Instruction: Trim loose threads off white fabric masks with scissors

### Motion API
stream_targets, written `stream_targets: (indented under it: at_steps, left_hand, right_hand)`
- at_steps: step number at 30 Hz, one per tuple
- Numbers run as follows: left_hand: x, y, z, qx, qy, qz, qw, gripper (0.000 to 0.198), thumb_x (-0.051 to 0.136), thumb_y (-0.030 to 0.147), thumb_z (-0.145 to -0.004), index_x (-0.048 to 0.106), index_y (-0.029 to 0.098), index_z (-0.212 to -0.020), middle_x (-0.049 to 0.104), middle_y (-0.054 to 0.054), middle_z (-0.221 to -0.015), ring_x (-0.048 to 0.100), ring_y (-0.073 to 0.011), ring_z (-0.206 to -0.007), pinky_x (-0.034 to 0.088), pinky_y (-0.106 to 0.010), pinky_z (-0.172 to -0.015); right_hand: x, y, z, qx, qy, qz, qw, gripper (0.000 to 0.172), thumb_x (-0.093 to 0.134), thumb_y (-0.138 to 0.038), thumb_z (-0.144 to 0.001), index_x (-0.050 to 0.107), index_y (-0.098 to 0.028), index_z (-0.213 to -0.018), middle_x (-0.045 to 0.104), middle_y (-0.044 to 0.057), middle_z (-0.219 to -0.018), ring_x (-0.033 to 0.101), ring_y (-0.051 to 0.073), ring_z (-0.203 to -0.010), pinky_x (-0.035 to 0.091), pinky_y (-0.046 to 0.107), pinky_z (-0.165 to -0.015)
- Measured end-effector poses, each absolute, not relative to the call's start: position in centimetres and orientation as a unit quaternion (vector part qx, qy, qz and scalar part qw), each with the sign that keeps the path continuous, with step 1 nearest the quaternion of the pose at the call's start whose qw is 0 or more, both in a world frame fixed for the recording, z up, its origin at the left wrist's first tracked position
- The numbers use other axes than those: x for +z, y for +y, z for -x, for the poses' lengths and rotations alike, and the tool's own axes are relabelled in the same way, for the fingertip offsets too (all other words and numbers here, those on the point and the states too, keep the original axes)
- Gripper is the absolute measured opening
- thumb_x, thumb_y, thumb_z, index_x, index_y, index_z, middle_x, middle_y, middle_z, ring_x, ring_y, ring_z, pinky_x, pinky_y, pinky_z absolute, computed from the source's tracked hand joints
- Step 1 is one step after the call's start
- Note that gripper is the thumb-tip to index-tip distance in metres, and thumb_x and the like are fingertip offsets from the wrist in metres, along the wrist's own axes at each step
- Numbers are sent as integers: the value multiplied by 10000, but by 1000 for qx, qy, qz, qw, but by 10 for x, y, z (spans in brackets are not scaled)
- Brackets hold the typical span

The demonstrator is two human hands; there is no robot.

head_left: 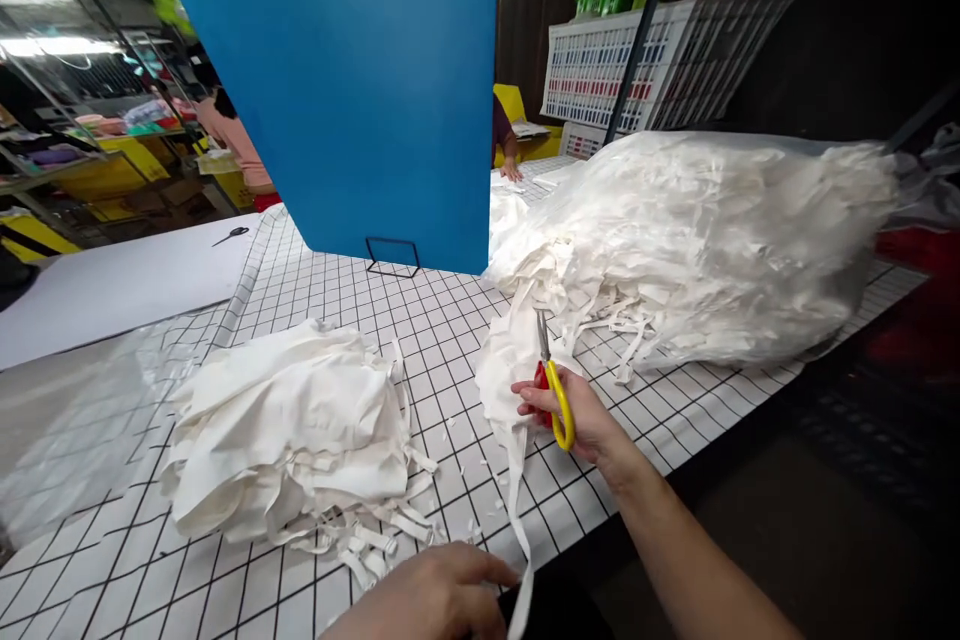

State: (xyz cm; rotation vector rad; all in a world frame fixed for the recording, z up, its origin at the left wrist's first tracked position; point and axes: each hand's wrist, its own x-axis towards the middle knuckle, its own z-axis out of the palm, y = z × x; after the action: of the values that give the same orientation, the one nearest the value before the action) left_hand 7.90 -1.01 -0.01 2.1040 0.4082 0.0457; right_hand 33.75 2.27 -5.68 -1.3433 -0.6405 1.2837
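Note:
My right hand [566, 410] holds scissors [561, 405] with red and yellow handles, blades pointing away from me. Beneath it lies a white cloth piece [506, 365], whose long strap [517, 510] runs down toward the table's front edge. At the bottom of the view my left hand [435, 595] is closed near that strap; its fingertips are partly hidden, so its hold is unclear. Left of centre, a pile of white cloth pieces [289, 430] with straps rests on the grid-patterned table cover [442, 340]. Small white scraps lie between the pile and my right hand.
A large clear bag [720, 250] of white cloth fills the table's right side. Behind stands a blue board [360, 100] on a wire stand. Dark scissors [231, 235] lie on a white sheet [135, 290] at left. Another person's hand [511, 168] shows beyond the board.

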Motion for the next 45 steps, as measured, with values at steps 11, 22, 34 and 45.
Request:
stream_targets:
  at_steps: [11,22,34,45]
  left_hand:
    - [-69,6,-155,61,496,-812,301,268,611,410,-847,641,160,-939,679,-99,-950,645,-250,-870,441,-309,-739]
    - [-90,-7,-154,224,491,-640,547,147,665,288,-784,571,177,-758,625,-20,-689,584,-163,-637,414,-259,-605]
    - [-77,-4,-155,249,411,-414,773,419,738,491,-749,693,98,-889,626,-34,-736,463,-81,-557,369,-208,-531]
    - [-63,2,-151,333,338,-503,723,299,641,456,-851,641,157,-849,561,-18,-806,512,-116,-641,463,-250,-626]
  right_hand:
    - [-70,-17,-344,469,-339,672,462,425,852,-280,-557,462,-217,-714,619,-53,-643,524,94,-453,424,227,-442]
    - [-82,-20,-322,453,-369,684,436,410,816,-374,-612,443,-233,-710,581,-61,-608,505,115,-459,395,240,-441]
    - [-70,-10,-312,513,-358,631,460,425,769,-432,-639,412,-234,-757,518,-95,-570,438,77,-349,320,205,-358]
    - [-63,-31,-316,458,-435,557,539,300,764,-275,-735,504,-244,-881,683,36,-1027,641,167,-800,529,284,-711]
